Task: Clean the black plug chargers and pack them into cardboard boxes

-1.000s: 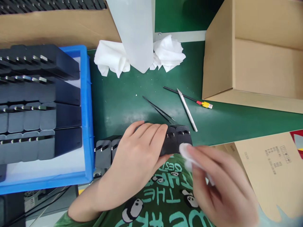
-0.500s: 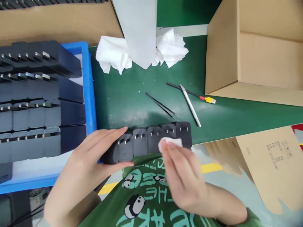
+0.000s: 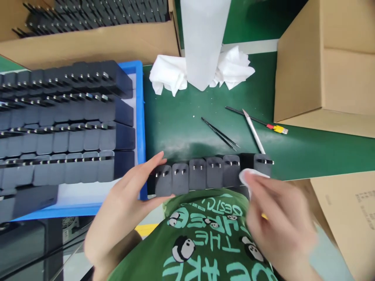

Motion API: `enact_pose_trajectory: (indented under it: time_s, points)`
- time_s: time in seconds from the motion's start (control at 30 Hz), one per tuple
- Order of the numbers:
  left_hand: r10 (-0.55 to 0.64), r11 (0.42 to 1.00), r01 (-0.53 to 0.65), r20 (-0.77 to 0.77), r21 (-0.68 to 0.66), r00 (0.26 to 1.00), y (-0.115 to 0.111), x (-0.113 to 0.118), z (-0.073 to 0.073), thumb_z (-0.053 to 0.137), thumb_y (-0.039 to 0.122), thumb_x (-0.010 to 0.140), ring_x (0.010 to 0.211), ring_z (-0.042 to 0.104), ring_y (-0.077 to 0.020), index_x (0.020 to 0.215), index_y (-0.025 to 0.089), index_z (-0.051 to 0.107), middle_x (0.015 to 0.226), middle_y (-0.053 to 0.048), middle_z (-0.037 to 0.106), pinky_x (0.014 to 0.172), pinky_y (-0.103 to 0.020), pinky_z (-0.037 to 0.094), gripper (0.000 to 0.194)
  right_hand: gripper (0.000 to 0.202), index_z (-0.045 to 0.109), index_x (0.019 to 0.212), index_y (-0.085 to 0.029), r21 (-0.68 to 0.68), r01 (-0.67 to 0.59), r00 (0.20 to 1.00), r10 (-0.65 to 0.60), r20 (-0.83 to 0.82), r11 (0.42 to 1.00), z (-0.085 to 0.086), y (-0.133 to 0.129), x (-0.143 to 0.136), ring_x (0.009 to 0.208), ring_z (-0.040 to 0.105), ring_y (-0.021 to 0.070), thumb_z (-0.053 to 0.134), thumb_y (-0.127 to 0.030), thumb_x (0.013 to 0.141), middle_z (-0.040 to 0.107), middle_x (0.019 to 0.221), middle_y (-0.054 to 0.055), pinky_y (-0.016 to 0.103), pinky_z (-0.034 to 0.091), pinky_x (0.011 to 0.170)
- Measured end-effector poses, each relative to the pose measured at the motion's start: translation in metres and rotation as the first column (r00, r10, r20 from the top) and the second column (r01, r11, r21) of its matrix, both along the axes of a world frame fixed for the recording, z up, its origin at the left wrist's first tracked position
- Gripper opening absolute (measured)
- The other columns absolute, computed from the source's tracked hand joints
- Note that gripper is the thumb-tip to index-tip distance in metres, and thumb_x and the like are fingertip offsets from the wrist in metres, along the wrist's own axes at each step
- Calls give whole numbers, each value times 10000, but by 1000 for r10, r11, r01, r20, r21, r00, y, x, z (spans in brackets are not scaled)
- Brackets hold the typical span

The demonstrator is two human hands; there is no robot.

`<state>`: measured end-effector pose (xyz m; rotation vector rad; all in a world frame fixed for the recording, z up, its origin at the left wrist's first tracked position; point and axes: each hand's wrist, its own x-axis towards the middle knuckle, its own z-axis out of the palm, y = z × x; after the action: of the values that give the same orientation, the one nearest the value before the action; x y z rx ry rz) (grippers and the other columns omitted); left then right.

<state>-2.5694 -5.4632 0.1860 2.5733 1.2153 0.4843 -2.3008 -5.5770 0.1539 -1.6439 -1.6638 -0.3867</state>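
A row of black power adapters [image 3: 197, 175] stands along the front edge of the green table, metal prongs upward. My left hand [image 3: 125, 203] is closed around the left end of this row, thumb on the near side and fingers on the far side. A folded white cloth [image 3: 245, 176] is pinched in my right hand [image 3: 278, 218], which is blurred by motion. The cloth is close to the right-end adapter [image 3: 263, 164], which sits apart from the others with a dark gap between. Whether the cloth touches it I cannot tell.
Left stands a blue tray [image 3: 141, 117] with rows of adapters; behind it is a carton [image 3: 117, 41] of more. Tweezers [image 3: 219, 133], a craft knife [image 3: 253, 130] and a USB cable [image 3: 277, 128] lie beyond the row. White cloths [image 3: 168, 74] flank a grey post [image 3: 205, 39]. An open box [image 3: 299, 78] stands right.
My right hand has moved right along the row with the cloth. A gap has opened before the right-end adapter. My left hand stays at the left end; the whole view has shifted.
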Motion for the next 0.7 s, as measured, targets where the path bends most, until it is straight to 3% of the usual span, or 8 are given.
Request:
enact_pose_trajectory:
  time_s: [0.13, 0.3, 0.37, 0.43, 0.5, 0.53, 0.6, 0.7]
  points:
    - [8, 1000, -6, 41, -31, 999, 1, 0, -5, 737, 447, 895, 1173, 697, -256, 1578, 329, 340, 1312, -65, 700, 949, -328, 592, 798, 468, 657, 1237, 3, -28, -12, 984, 17, 179, 1000, -13, 13, -26, 906, 657, 286, 674, 102, 779, 668, 1002, 181, 410, 556, 729]
    - [13, 999, -11, 60, -33, 998, -1, 1, -6, 748, 394, 894, 1168, 695, -257, 1579, 325, 330, 1329, -72, 691, 940, -347, 599, 806, 470, 602, 1309, 1, -55, -254, 966, 256, 32, 966, -5, 18, -45, 1042, 634, 290, 610, 78, 845, 657, 1065, 184, 443, 595, 849]
    - [9, 1000, -7, 51, -26, 999, -1, 0, -4, 737, 387, 904, 1167, 690, -252, 1584, 318, 311, 1324, -74, 689, 935, -347, 596, 805, 364, 626, 1247, 28, -87, -485, 873, 487, -3, 870, 0, 20, -52, 1061, 639, 287, 583, 26, 886, 675, 1048, 192, 436, 604, 893]
    - [-21, 1000, 20, 17, 7, 1000, 1, 2, -2, 723, 414, 911, 1201, 660, -261, 1590, 285, 291, 1344, -97, 666, 967, -373, 577, 816, 266, 678, 1154, -8, -127, -704, 708, 704, -48, 699, 4, 20, -56, 1003, 656, 250, 526, -33, 938, 697, 977, 150, 385, 613, 899]
    - [-78, 992, 80, -24, 97, 997, 2, 8, 0, 717, 498, 893, 1259, 604, -297, 1580, 221, 304, 1391, -151, 612, 1028, -433, 534, 848, 260, 704, 1101, -51, -131, -804, 594, 795, -123, 580, 7, 16, -53, 962, 658, 210, 472, -77, 985, 709, 951, 105, 327, 615, 885]
    - [-111, 982, 118, -54, 149, 992, 3, 13, 1, 716, 547, 876, 1284, 574, -319, 1567, 187, 320, 1412, -178, 583, 1058, -465, 505, 874, 263, 702, 1109, -55, -116, -816, 578, 797, -175, 567, 7, 12, -49, 979, 652, 198, 467, -85, 997, 715, 983, 96, 308, 613, 893]
    - [-166, 950, 190, -116, 246, 979, 3, 26, 2, 721, 621, 839, 1303, 541, -356, 1533, 132, 363, 1422, -209, 565, 1077, -502, 468, 922, 263, 685, 1157, -49, -67, -784, 607, 740, -290, 617, 6, 1, -36, 1039, 639, 188, 496, -39, 974, 712, 1070, 102, 293, 609, 900]
    - [-189, 907, 261, -235, 330, 953, 5, 49, 0, 752, 601, 824, 1155, 626, -350, 1465, 98, 449, 1287, -186, 656, 932, -467, 526, 869, 400, 697, 1150, -107, 28, -631, 711, 592, -381, 775, 4, -16, -14, 983, 658, 177, 504, 100, 867, 697, 1050, 85, 292, 618, 766]
